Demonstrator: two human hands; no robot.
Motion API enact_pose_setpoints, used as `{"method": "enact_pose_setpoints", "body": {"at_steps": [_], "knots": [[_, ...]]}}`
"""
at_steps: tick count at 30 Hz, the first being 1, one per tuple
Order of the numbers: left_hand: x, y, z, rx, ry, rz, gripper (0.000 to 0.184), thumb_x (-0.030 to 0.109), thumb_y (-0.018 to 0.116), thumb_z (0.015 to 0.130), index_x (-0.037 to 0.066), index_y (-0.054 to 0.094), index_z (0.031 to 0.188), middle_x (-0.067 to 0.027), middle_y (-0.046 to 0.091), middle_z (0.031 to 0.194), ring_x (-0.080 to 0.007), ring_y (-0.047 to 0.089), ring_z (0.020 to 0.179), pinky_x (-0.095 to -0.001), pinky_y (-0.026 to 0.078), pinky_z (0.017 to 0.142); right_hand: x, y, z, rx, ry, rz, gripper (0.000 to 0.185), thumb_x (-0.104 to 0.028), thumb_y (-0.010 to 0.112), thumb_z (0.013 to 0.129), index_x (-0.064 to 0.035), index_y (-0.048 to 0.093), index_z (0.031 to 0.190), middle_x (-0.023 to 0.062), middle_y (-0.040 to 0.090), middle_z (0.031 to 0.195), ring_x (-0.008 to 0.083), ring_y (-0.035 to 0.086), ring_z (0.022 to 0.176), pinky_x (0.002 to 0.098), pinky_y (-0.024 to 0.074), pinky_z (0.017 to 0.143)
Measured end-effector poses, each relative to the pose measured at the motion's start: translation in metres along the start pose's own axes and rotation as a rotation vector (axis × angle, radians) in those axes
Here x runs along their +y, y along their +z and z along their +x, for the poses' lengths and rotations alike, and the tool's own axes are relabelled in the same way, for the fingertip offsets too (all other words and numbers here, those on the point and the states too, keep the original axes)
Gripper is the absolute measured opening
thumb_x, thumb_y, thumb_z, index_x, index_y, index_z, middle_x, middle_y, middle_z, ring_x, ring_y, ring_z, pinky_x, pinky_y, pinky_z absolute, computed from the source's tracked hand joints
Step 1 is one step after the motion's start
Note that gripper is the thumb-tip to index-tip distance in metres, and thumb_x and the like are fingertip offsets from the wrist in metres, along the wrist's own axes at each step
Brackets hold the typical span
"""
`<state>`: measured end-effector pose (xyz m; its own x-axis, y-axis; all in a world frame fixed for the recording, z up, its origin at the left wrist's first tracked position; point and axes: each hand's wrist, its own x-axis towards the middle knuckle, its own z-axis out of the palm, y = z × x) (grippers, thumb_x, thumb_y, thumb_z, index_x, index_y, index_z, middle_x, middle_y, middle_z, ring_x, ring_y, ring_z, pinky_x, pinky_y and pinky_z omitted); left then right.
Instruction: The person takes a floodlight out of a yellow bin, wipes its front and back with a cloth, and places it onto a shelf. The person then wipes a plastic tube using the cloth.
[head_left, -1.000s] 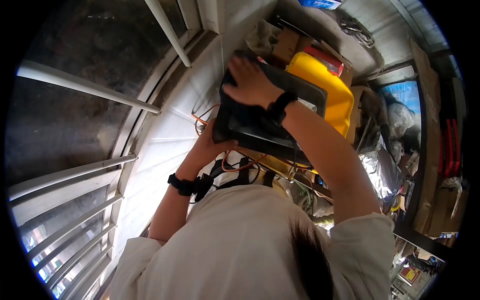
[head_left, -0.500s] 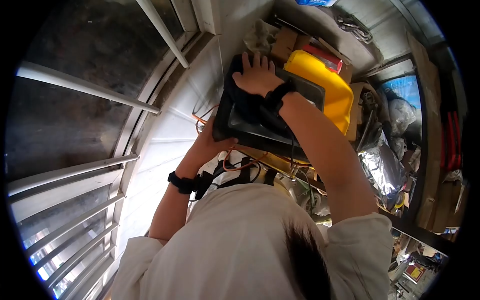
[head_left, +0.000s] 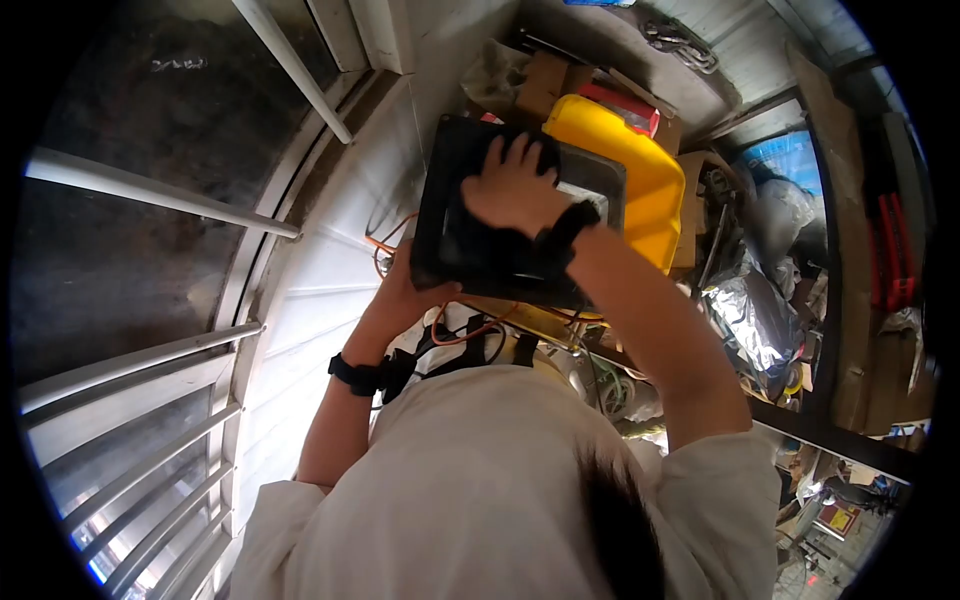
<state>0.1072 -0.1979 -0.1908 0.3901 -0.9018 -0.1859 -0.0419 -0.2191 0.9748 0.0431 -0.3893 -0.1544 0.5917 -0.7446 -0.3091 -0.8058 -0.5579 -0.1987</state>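
Note:
A black rectangular tray-like plastic piece (head_left: 432, 190) with a raised rim is held tilted in front of my body. My left hand (head_left: 405, 292) is closed on its near left corner, thumb over the edge and the other fingers hidden beneath. My right hand (head_left: 515, 195) lies palm down over the piece, fingers spread and slightly bent. Under that palm is a dark cloth (head_left: 482, 232), hard to tell apart from the black surface. A bright reflection shows on the tray beside my right wrist. Both wrists wear black bands.
Behind the tray stands a yellow plastic container (head_left: 650, 190), beside cardboard boxes (head_left: 545, 82) and a red box (head_left: 620, 105). An orange cable (head_left: 470, 338) hangs below the tray. Shelves at the right hold crumpled silver foil (head_left: 752, 318) and clutter. A barred window (head_left: 150, 190) is at the left.
My right hand has slid from the tray's far left edge toward its middle, with the dark cloth under it. My left hand keeps its hold on the corner. The whole view has shifted slightly.

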Motion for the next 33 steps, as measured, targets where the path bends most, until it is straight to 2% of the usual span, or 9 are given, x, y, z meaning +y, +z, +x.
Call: {"method": "enact_pose_setpoints", "body": {"at_steps": [3, 7, 12, 15, 18, 24, 27, 28, 33], "knots": [[0.006, -0.001, -0.003, -0.008, -0.040, -0.078, 0.068, 0.009, 0.079, 0.076, -0.002, 0.038, 0.129, -0.0122, 0.057, 0.112, -0.0182, 0.055, 0.103, -0.0305, 0.048, 0.088, -0.015, 0.007, -0.020, -0.086, -0.298, -0.087, 0.079, -0.051, 0.035, 0.090, -0.0041, 0.016, 0.150, 0.0308, 0.005, 0.154, 0.0469, 0.006, 0.143, 0.0642, 0.0097, 0.110], [0.010, -0.004, -0.004, -0.028, -0.109, -0.032, 0.069, 0.011, 0.079, 0.077, -0.002, 0.037, 0.130, -0.0117, 0.059, 0.108, -0.0190, 0.058, 0.101, -0.0313, 0.049, 0.087, 0.012, -0.004, 0.007, 0.002, -0.197, -0.071, 0.079, -0.053, 0.038, 0.090, -0.0089, 0.015, 0.152, 0.0275, 0.006, 0.155, 0.0442, 0.006, 0.144, 0.0617, 0.0109, 0.111], [0.007, -0.004, -0.002, -0.015, -0.133, -0.019, 0.068, 0.014, 0.078, 0.078, -0.002, 0.037, 0.129, -0.0119, 0.060, 0.106, -0.0188, 0.058, 0.101, -0.0317, 0.049, 0.087, 0.034, 0.001, -0.016, 0.014, 0.070, -0.050, 0.079, -0.049, 0.039, 0.091, -0.0006, 0.015, 0.149, 0.0333, 0.008, 0.152, 0.0488, 0.012, 0.141, 0.0652, 0.0148, 0.109], [0.007, -0.004, -0.001, -0.035, -0.098, 0.030, 0.070, 0.012, 0.079, 0.076, -0.002, 0.037, 0.129, -0.0133, 0.060, 0.106, -0.0212, 0.058, 0.103, -0.0315, 0.047, 0.091, 0.014, 0.021, -0.047, 0.135, -0.180, -0.060, 0.080, -0.049, 0.047, 0.086, -0.0010, 0.028, 0.146, 0.0335, 0.019, 0.150, 0.0484, 0.017, 0.140, 0.0696, 0.0163, 0.104], [-0.006, -0.004, 0.003, -0.010, -0.102, -0.024, 0.070, 0.014, 0.079, 0.075, -0.002, 0.038, 0.130, -0.0148, 0.056, 0.112, -0.0217, 0.057, 0.103, -0.0316, 0.047, 0.090, 0.026, 0.023, -0.017, 0.249, -0.225, -0.025, 0.080, -0.051, 0.047, 0.086, -0.0016, 0.029, 0.146, 0.0338, 0.020, 0.149, 0.0476, 0.018, 0.140, 0.0695, 0.0174, 0.104], [0.006, -0.002, -0.002, 0.001, -0.152, 0.042, 0.074, 0.014, 0.078, 0.077, -0.003, 0.036, 0.135, -0.0150, 0.052, 0.120, -0.0207, 0.055, 0.107, -0.0308, 0.045, 0.093, 0.109, -0.005, 0.001, 0.222, 0.097, 0.026, 0.078, -0.053, 0.045, 0.087, -0.0041, 0.030, 0.146, 0.0332, 0.023, 0.148, 0.0461, 0.022, 0.139, 0.0686, 0.0189, 0.104], [-0.002, -0.003, 0.000, 0.013, -0.142, 0.054, 0.072, 0.010, 0.076, 0.078, -0.003, 0.035, 0.136, -0.0127, 0.055, 0.119, -0.0186, 0.055, 0.107, -0.0296, 0.045, 0.094, 0.085, 0.008, -0.030, 0.061, 0.250, -0.217, 0.082, -0.056, 0.044, 0.088, -0.0020, 0.027, 0.147, 0.0342, 0.026, 0.146, 0.0473, 0.023, 0.138, 0.0678, 0.0177, 0.105], [-0.002, -0.003, 0.000, 0.022, -0.127, 0.056, 0.073, 0.012, 0.078, 0.077, -0.003, 0.036, 0.135, -0.0141, 0.053, 0.118, -0.0199, 0.055, 0.106, -0.0305, 0.046, 0.092, 0.080, 0.005, -0.053, -0.004, 0.053, -0.320, 0.086, -0.059, 0.039, 0.091, 0.0022, 0.019, 0.147, 0.0384, 0.024, 0.144, 0.0530, 0.024, 0.135, 0.0608, 0.0249, 0.107], [0.017, -0.002, -0.002, 0.010, -0.146, 0.111, 0.068, 0.015, 0.078, 0.077, -0.001, 0.038, 0.131, -0.0110, 0.058, 0.107, -0.0178, 0.057, 0.099, -0.0295, 0.047, 0.088, 0.100, -0.014, -0.018, 0.062, -0.075, -0.127, 0.082, -0.058, 0.035, 0.094, 0.0003, 0.016, 0.149, 0.0362, 0.019, 0.148, 0.0491, 0.022, 0.138, 0.0552, 0.0186, 0.113]]}}
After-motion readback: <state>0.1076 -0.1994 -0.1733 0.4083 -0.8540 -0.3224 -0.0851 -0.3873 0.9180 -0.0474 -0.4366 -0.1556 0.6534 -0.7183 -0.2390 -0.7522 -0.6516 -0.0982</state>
